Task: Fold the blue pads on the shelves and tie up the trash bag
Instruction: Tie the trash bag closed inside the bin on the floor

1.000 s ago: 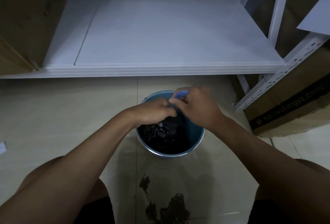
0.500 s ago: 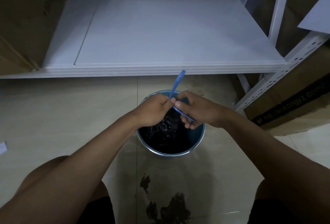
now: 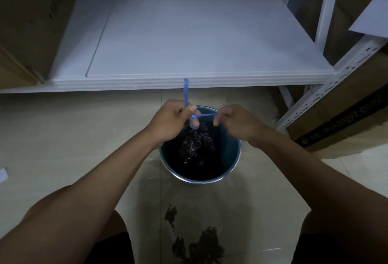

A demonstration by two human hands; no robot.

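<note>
A black trash bag (image 3: pixel 196 145) sits gathered inside a blue bin (image 3: pixel 233 158) on the tiled floor. A blue drawstring (image 3: pixel 206 115) loops around the bag's bunched neck. My left hand (image 3: pixel 172 120) grips the neck and one end of the string, which sticks up past the thumb. To the right of the neck, my right hand (image 3: pixel 236 121) pinches the other end and holds it taut. No blue pads are in view on the white shelf (image 3: pixel 189 38).
Cardboard boxes stand at the left (image 3: pixel 27 24) and right (image 3: pixel 346 116) of the shelf. A white slotted upright (image 3: pixel 327 93) slants beside the bin. Dark dirt (image 3: pixel 201 244) lies on the floor between my knees. A white scrap (image 3: pixel 3 174) lies far left.
My hands have drawn apart: the right hand pulled one string end to the right, and the string now forms a loop around the bag's neck at my left thumb.
</note>
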